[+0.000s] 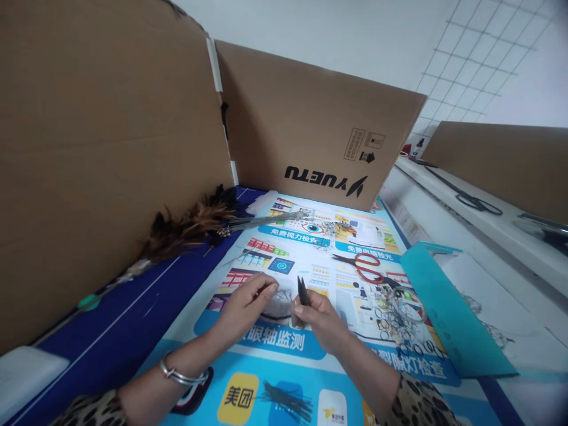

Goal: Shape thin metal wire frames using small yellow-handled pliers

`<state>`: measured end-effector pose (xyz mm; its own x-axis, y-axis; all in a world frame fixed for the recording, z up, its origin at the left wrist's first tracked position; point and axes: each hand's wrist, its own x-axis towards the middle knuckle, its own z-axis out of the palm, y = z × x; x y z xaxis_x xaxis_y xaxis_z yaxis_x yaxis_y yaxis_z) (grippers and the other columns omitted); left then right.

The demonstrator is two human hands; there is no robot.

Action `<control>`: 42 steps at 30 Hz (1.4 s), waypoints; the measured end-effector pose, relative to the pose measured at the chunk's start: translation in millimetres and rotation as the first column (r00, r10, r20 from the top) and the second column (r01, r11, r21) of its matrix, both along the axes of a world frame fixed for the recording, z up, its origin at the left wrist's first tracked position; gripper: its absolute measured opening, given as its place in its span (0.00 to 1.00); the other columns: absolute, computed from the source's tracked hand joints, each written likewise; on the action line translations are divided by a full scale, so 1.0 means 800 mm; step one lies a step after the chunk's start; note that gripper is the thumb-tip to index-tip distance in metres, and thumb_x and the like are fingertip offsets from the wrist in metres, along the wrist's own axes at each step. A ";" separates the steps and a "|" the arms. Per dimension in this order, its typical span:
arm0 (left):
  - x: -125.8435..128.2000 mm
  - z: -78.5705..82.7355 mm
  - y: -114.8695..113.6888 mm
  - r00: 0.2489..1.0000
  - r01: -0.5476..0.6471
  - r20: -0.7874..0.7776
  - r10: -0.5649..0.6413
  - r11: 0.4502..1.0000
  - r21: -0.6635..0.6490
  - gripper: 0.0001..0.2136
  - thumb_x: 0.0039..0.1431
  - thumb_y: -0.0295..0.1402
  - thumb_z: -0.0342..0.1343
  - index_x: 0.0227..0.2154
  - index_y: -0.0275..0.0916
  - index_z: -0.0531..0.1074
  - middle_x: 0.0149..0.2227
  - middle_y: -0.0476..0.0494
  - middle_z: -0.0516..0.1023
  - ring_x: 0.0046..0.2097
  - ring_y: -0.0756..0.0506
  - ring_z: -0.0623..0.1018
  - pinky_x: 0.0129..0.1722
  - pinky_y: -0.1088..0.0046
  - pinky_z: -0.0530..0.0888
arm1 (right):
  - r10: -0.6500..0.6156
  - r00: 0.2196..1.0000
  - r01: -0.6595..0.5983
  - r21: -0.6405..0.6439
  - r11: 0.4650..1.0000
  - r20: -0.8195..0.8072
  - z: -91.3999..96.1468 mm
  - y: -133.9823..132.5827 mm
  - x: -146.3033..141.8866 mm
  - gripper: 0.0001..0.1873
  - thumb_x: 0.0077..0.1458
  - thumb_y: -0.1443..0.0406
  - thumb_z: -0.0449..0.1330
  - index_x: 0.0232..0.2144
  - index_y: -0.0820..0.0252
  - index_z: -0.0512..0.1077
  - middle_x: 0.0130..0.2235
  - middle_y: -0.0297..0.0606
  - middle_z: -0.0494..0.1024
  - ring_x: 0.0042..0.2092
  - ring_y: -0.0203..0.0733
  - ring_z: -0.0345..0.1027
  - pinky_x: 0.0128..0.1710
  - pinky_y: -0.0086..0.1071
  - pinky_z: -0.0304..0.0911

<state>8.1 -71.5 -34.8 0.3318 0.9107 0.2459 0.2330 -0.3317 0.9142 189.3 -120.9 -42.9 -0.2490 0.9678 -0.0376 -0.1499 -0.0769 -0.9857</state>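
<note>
My right hand point(317, 316) is wrapped round a pair of needle-nose pliers point(302, 290), whose dark, slim jaws point up and away from me. To its left, my left hand point(251, 300) is closed in a pinch, thumb against fingers. Whatever lies between those fingertips is too small to make out. Thin dark wire pieces point(284, 294) show between the two hands, over a pale patch. Orange-handled scissors point(366, 264) lie beyond my right hand. A bundle of dark wire lengths point(288, 402) rests on the mat in front of me.
Wire rings and loops point(399, 322) lie in a pile at the right, beside a teal folder point(457, 313). Long thin wires point(270, 219) and brown feathers point(190, 228) sit at the back left. Cardboard panels point(306, 118) wall the left and back.
</note>
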 end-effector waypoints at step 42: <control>-0.014 0.009 0.001 0.953 0.179 -0.277 -0.127 0.969 0.171 0.11 0.60 0.34 0.45 0.34 0.38 0.72 0.31 0.46 0.73 0.35 0.48 0.71 0.35 0.74 0.66 | -0.143 0.981 0.141 0.023 0.990 0.133 -0.005 -0.002 -0.008 0.10 0.52 0.60 0.55 0.27 0.61 0.64 0.21 0.28 0.64 0.23 0.31 0.57 0.24 0.25 0.55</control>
<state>-3.1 -70.4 -27.6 0.5396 0.7879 0.2966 0.3877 -0.5453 0.7432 183.0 -122.8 -46.5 -0.1027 0.9935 -0.0486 -0.0249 -0.0514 -0.9984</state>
